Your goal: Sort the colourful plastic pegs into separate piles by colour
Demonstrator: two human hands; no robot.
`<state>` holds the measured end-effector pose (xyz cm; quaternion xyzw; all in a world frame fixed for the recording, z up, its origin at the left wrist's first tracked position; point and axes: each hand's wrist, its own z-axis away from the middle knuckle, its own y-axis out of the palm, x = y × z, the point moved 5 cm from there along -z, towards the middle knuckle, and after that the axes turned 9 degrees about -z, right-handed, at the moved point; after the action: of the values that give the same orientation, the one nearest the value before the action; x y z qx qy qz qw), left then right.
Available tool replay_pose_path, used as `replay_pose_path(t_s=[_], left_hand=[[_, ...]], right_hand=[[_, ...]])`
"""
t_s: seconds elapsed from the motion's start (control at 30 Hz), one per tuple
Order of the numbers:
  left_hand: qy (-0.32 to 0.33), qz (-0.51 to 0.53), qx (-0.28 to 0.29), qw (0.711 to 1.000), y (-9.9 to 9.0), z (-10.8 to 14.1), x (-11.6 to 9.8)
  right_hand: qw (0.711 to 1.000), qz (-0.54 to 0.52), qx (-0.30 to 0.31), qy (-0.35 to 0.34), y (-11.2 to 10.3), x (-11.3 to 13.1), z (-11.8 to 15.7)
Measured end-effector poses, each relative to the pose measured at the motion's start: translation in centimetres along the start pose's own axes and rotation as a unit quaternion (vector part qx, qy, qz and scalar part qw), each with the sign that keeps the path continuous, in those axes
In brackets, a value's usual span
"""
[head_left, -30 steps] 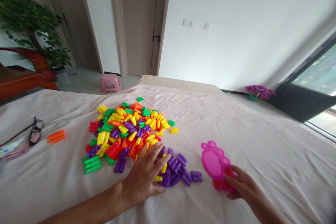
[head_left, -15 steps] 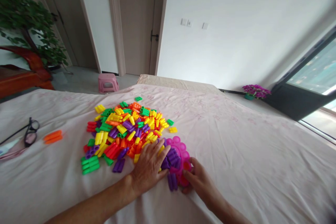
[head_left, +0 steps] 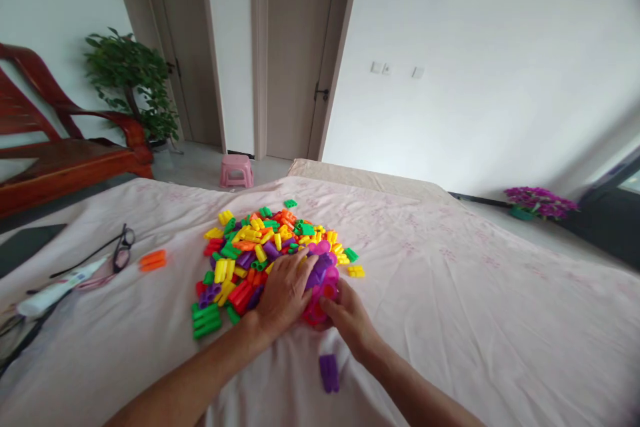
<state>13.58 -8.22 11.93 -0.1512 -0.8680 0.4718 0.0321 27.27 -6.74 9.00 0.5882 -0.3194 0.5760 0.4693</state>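
My right hand [head_left: 347,317] is closed on the near right rim of a pink scalloped plastic basket [head_left: 331,275], which is tilted beside the toy pile. Several purple plastic toy blocks [head_left: 319,269] lie in or against the basket. My left hand [head_left: 285,287] reaches over the pile's right edge with its fingers stretched out, touching the purple blocks and the basket's left side; its fingertips are partly hidden. Beneath and beyond it spreads a heap of bullet-shaped toy blocks [head_left: 245,240] in yellow, green, red, orange and purple. One purple block [head_left: 329,372] lies alone near me.
A pale floral cloth [head_left: 450,320] covers the wide surface. An orange block [head_left: 153,260], black-framed glasses [head_left: 123,250] and a white tube-like item [head_left: 55,290] lie to the left. Beyond stand a pink stool [head_left: 237,171], a wooden chair [head_left: 75,153] and a potted plant [head_left: 130,77].
The pink basket has been tipped and drawn toward the pile, closer to my left hand. One purple block now lies apart on the cloth. The view has swung left.
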Motion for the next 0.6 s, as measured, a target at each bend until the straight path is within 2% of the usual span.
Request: replay_pose_path(t_s=[0.3, 0.37, 0.47, 0.53, 0.6], left_hand=[[-0.065, -0.084, -0.04, 0.994, -1.8, -0.6, 5.9], [-0.102, -0.112, -0.036, 0.988, -2.0, -0.8, 7.1], [-0.162, -0.145, -0.016, 0.976, -1.8, -1.5, 9.1], [-0.192, -0.148, 0.002, 0.97, -1.5, -2.2, 10.4], [-0.22, -0.139, 0.023, 0.965, -1.2, -3.1, 11.7]], right_hand=[[0.99, 0.133, 0.037, -0.03, 4.7, 2.5, -5.5], [0.974, 0.215, 0.028, -0.071, 5.2, 3.8, -6.6], [0.927, 0.344, 0.0, -0.15, 5.9, 6.2, -8.3], [0.901, 0.395, -0.02, -0.178, 6.0, 7.5, -9.5], [0.888, 0.419, -0.044, -0.186, 5.6, 8.2, -10.7]])
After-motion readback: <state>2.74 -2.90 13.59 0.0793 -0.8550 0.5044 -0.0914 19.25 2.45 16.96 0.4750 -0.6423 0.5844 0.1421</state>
